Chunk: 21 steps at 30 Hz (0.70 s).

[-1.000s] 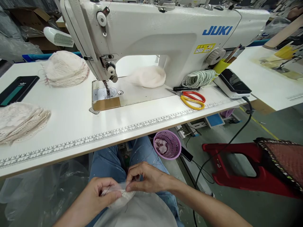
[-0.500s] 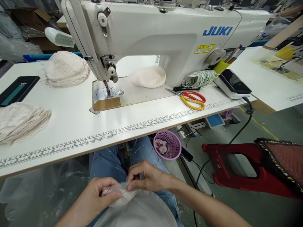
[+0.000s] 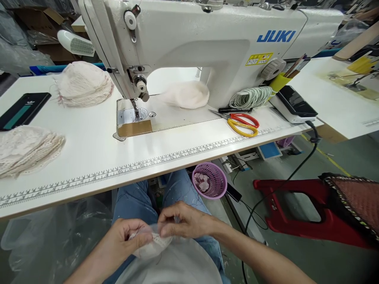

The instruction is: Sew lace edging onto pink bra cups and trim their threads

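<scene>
Over my lap, a small white lace fabric piece [image 3: 152, 246] with a sheer layer is held between both hands. My left hand [image 3: 126, 238] pinches its left side, thumb on top. My right hand [image 3: 180, 221] grips its right end between thumb and bent fingers. Part of the fabric is hidden inside the fingers. A grey-white cloth [image 3: 177, 264] spreads over my lap beneath it. On the table stands a white sewing machine [image 3: 189, 39], its presser foot [image 3: 136, 112] over the needle plate. A pale fabric piece [image 3: 189, 94] lies under the machine's arm.
Two stacks of lace-edged pieces, one rear [image 3: 84, 85] and one front [image 3: 29, 150], lie left beside a dark phone [image 3: 25, 110]. Scissors [image 3: 242, 124] and a cord coil [image 3: 251, 97] lie right. Below are a purple basket [image 3: 217, 181], a red stool [image 3: 293, 232] and a hanging black cable [image 3: 284, 181].
My fingers have shifted slightly on the fabric, and its lower part looks more rounded out. The camera view has moved a little; the things on the table stay in place.
</scene>
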Each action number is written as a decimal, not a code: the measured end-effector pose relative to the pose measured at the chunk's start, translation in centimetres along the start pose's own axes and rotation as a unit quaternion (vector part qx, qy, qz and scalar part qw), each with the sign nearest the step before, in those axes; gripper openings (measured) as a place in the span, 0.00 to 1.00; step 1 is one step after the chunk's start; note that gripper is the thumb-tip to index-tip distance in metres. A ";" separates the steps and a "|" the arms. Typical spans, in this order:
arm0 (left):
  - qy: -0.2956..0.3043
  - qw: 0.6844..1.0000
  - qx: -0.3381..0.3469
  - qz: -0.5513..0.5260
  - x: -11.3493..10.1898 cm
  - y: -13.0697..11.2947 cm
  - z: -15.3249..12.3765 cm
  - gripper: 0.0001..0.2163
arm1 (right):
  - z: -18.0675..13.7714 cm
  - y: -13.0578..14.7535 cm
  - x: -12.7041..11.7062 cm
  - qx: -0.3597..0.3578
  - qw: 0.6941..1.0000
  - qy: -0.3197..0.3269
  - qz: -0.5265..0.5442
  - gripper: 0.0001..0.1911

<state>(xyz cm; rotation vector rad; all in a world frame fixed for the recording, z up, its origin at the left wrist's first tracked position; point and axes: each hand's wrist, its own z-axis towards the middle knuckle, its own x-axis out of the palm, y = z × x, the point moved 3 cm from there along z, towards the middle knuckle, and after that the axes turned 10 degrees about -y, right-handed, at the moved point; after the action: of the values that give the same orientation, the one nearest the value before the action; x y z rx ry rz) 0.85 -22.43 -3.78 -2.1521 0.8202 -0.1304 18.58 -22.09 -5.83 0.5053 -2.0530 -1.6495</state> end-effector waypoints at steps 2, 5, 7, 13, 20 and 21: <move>0.004 1.000 -0.010 -0.015 0.0 -0.4 -0.2 0.24 | 0.0 0.0 0.0 0.004 1.000 -0.002 -0.006 0.21; 0.003 0.998 -0.017 -0.056 -0.1 -0.7 -0.5 0.25 | 0.1 -0.1 0.0 0.011 1.000 -0.008 0.006 0.17; 0.005 0.997 -0.016 -0.080 -0.3 -0.8 -0.6 0.25 | 0.2 -0.4 -0.1 0.017 1.000 -0.015 0.002 0.16; 0.037 0.995 -0.020 -0.092 -0.6 -0.6 -0.8 0.20 | 0.2 -0.8 -0.3 0.006 0.999 -0.029 -0.028 0.19; -0.006 0.998 -0.019 -0.064 -0.7 0.5 -0.4 0.21 | 0.3 -0.4 0.3 -0.003 1.000 -0.020 -0.022 0.20; -0.028 0.999 -0.014 -0.045 -0.7 0.5 -0.3 0.21 | 0.3 -0.3 0.5 -0.003 1.000 -0.019 -0.022 0.21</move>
<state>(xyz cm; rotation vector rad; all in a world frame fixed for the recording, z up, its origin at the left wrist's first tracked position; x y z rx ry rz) -0.09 -22.44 -3.77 -2.2086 0.6976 -0.1053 18.01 -22.14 -6.15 0.5256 -2.0784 -1.7026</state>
